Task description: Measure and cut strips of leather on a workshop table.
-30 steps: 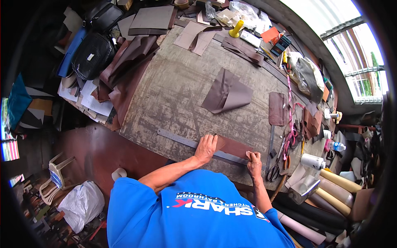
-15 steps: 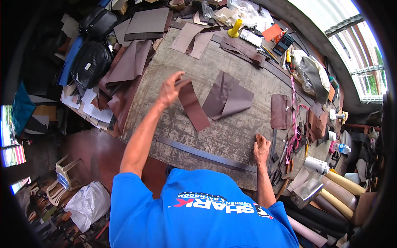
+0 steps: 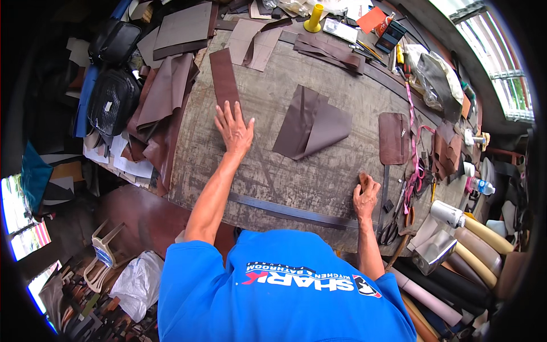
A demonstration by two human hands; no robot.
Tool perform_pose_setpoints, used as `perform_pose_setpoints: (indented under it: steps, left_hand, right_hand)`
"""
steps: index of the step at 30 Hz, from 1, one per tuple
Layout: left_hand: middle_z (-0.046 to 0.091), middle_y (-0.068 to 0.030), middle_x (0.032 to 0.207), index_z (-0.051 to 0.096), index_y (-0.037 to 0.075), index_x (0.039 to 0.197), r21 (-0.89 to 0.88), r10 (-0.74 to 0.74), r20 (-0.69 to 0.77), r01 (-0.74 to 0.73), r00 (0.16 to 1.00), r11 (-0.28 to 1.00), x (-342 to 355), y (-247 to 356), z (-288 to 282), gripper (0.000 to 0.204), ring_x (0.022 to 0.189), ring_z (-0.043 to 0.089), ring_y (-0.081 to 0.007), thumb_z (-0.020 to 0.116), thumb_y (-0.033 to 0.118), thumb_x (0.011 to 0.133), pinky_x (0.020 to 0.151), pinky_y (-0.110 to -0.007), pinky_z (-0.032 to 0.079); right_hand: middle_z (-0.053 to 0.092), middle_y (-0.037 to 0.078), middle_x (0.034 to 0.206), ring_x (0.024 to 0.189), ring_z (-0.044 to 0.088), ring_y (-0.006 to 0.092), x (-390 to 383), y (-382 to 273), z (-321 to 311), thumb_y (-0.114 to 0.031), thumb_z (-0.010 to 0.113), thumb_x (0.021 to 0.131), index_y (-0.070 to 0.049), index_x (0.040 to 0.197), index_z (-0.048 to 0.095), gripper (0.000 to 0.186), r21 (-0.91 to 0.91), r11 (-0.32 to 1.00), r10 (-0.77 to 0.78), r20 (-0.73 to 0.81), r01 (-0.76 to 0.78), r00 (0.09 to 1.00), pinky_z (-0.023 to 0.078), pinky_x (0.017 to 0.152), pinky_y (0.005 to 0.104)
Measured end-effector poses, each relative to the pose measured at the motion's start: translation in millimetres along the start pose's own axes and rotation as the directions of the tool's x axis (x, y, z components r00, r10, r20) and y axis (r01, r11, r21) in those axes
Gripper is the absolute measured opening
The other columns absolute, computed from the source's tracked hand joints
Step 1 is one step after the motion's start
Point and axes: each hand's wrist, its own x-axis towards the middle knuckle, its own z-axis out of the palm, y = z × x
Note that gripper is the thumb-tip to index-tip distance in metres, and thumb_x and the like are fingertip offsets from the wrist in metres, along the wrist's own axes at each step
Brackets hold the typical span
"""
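Observation:
My left hand (image 3: pixel 235 132) lies with fingers spread over the lower end of a long reddish-brown leather strip (image 3: pixel 225 77) on the worn worktable (image 3: pixel 256 176). To its right rests a folded dark brown leather piece (image 3: pixel 316 122), apart from both hands. Near the table's right front, my right hand (image 3: pixel 366 195) is closed, its fingers curled around a small brownish thing that I cannot make out. Beyond that hand lies a brown zippered leather panel (image 3: pixel 393 138). A long metal ruler (image 3: pixel 296 212) runs along the near table edge, between my forearms.
Leather sheets (image 3: pixel 165 91) and black bags (image 3: pixel 114 102) crowd the left side. At the back stand a yellow spool-shaped holder (image 3: pixel 313 18) and folded leather strips (image 3: pixel 330 51). Scissors (image 3: pixel 389 232), a pink tape measure (image 3: pixel 411 114) and rolled material (image 3: pixel 481 259) sit at right.
The reddish-brown strip has moved left and farther away and now lies flat. My left hand has gone from gripping its end to resting open on it. My right hand stays closed.

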Motion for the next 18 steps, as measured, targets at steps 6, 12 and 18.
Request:
perform_pose_setpoints:
  steps: [6, 12, 18]
  left_hand:
    - [0.026, -0.0186, 0.154, 0.038, 0.007, 0.145, 0.049, -0.007, -0.088, 0.011, 0.996, 0.999, -4, -21, 24, 0.052, 0.143, 0.017, -0.0451, 0.05, 0.025, 0.098, 0.114, -0.059, 0.018]
    - [0.031, -0.0182, 0.152, 0.04, 0.006, 0.144, 0.289, -0.02, -0.047, 0.032, 0.999, 0.957, 40, -70, 2, 0.047, 0.143, 0.02, -0.0445, 0.046, 0.018, 0.098, 0.114, -0.059, 0.018]
    - [0.026, -0.0227, 0.154, 0.048, -0.004, 0.137, -0.107, 0.363, 0.097, -0.353, 0.927, 0.929, -21, 60, 2, 0.065, 0.147, 0.008, -0.0415, 0.046, 0.047, 0.097, 0.118, -0.058, 0.007]
  right_hand:
    - [0.047, 0.019, 0.112, 0.099, 0.059, 0.0425, 0, 2, 0, -0.011, 0.064, 0.083, -0.007, 0.126, 0.047, 0.047, 0.008, 1.0, 0.026, 0.017, -0.026, 1.0, 0.052, 0.078, 0.0503]
    - [0.048, 0.019, 0.113, 0.101, 0.057, 0.0407, 3, -1, 1, -0.012, 0.064, 0.085, -0.006, 0.129, 0.048, 0.047, -0.004, 1.0, 0.013, 0.017, -0.013, 1.0, 0.051, 0.08, 0.0486]
    - [0.05, 0.018, 0.114, 0.106, 0.053, 0.0353, 27, 14, 9, -0.014, 0.064, 0.087, -0.004, 0.132, 0.049, 0.048, -0.071, 0.997, -0.048, -0.121, 0.04, 0.992, 0.043, 0.093, 0.0451]
